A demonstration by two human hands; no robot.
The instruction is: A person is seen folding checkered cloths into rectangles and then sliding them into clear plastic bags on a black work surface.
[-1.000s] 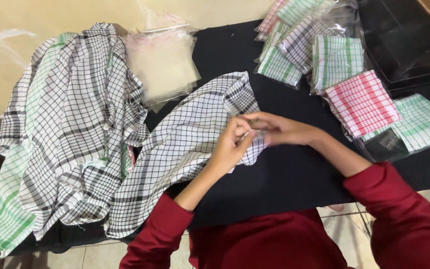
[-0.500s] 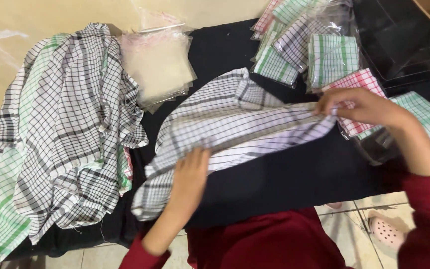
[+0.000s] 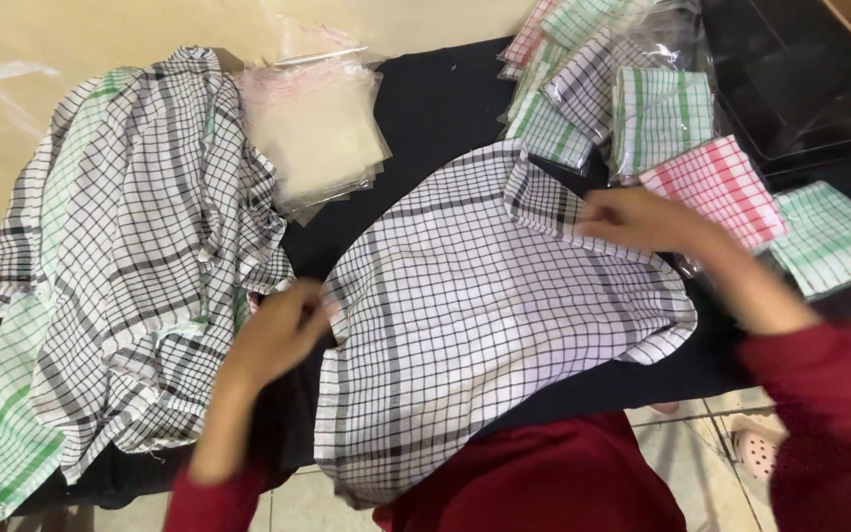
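Your left hand grips the left edge of a black-and-white checked cloth, fingers curled around the hem, while your right hand pinches the cloth's far right corner, where a small flap is folded back on itself. The cloth lies spread across the middle of the black counter, its near end hanging over the counter's near edge toward your red top. Both hands are blurred, so you cannot tell exactly how the fingers lie, but each is closed on the fabric. To the left, just beside your left hand, sits a loose heap of checked cloths, black-and-white ones mixed with green-striped ones, drooping over the counter's left and near edges. Far of that heap, a stack of clear plastic bags rests flat on the counter. At the far right, folded cloths in clear bags lie bunched together, green and dark checks, with a pink folded cloth just beside your right hand and a green folded cloth to its right.
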